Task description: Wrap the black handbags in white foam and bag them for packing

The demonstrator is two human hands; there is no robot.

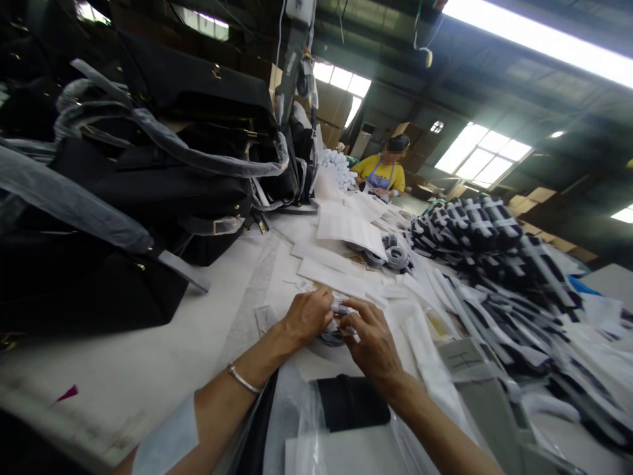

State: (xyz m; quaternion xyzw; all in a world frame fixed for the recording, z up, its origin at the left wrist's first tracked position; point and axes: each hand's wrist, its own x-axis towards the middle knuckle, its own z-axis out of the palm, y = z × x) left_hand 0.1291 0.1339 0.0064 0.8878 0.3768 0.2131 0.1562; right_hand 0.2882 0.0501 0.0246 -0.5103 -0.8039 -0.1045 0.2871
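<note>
My left hand [310, 315] and my right hand [370, 335] meet over the table, pinching a small wrapped grey-white piece [340, 308] between their fingertips. Both hands have their fingers closed on it. Just under the fingers lies a coiled grey strap [332, 336], partly hidden by the hands. Nearer to me rests a black piece [352, 402] beside clear plastic film. A silver bracelet circles my left wrist.
Black bags [198, 171] with plastic-wrapped handles are piled at the left. White sheets [346, 224] and grey rolls [395, 256] lie ahead. Wrapped black straps [475, 227] and a grey bin [487, 396] stand right. A person [383, 173] in yellow works farther back.
</note>
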